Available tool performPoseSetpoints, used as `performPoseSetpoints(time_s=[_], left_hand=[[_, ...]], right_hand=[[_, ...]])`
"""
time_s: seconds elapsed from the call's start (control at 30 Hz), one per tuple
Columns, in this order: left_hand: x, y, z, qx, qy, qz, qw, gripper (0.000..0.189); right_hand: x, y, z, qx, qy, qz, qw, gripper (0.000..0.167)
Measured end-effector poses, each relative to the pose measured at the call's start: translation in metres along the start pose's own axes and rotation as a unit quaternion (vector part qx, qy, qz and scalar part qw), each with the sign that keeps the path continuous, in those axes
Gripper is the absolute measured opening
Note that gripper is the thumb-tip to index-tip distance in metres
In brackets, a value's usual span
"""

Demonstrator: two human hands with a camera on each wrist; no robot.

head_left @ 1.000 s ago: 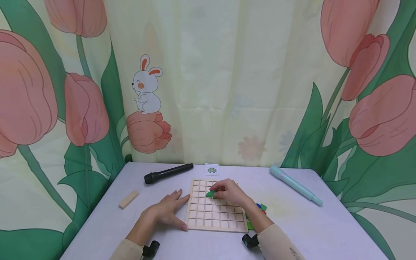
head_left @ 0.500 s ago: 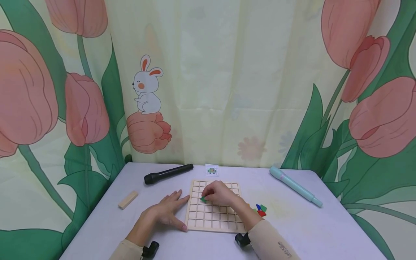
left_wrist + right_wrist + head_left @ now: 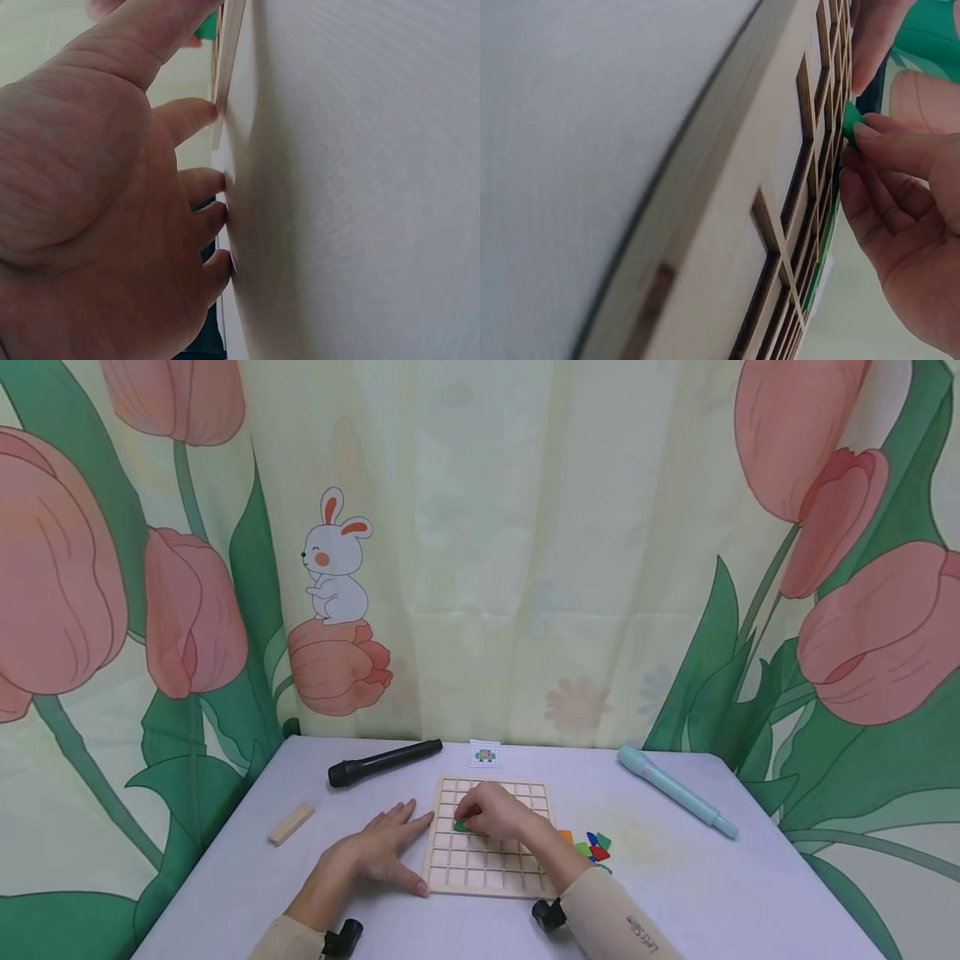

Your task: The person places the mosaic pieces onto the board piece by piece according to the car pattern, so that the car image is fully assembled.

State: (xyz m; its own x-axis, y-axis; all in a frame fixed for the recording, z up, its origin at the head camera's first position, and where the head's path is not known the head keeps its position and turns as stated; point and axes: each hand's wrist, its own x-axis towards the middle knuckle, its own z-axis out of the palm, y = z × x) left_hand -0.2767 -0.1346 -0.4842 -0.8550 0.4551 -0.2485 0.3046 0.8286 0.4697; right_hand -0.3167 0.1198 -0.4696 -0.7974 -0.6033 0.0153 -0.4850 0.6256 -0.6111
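A square wooden grid board lies on the table. My left hand rests flat at its left side, fingers spread, with thumb and index finger touching the board's edge. In the left wrist view, the fingertips meet the white cloth. My right hand is over the upper left of the grid, pinching a small green piece between thumb and fingers. The piece is at the board's surface; whether it sits in a cell cannot be told. More green shows along the grid in the right wrist view, partly hidden in the head view.
Several coloured pieces lie right of the board, near my right forearm. A small pattern card lies behind the board. Around it are a black microphone-shaped stick, a wooden block and a light-blue tube.
My right hand has moved left and slightly toward me across the grid, carrying the green piece. More of the loose pieces show beside the forearm. The left hand stays in place.
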Motion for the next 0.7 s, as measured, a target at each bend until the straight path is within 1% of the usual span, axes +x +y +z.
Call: performPoseSetpoints(time_s=[0.23,0.4,0.5,0.7], left_hand=[[-0.0001,0.0003,-0.0008,0.000,-0.003,-0.009,1.0000,0.116],[-0.0003,0.0006,-0.0002,-0.002,0.000,-0.008,1.0000,0.117],[-0.0006,0.0005,0.0000,0.000,0.003,-0.004,1.0000,0.117],[-0.0007,0.0004,-0.0002,0.000,0.002,0.001,1.0000,0.116]], right_hand=[[-0.0002,-0.0032,0.0011,-0.042,0.006,-0.024,0.9988,0.017],[-0.0012,-0.0037,0.0019,-0.037,0.001,-0.023,0.9991,0.017],[-0.0016,-0.0042,0.0022,-0.033,0.005,-0.018,0.9993,0.014],[-0.0045,-0.0041,0.0023,-0.045,0.006,-0.011,0.9989,0.012]])
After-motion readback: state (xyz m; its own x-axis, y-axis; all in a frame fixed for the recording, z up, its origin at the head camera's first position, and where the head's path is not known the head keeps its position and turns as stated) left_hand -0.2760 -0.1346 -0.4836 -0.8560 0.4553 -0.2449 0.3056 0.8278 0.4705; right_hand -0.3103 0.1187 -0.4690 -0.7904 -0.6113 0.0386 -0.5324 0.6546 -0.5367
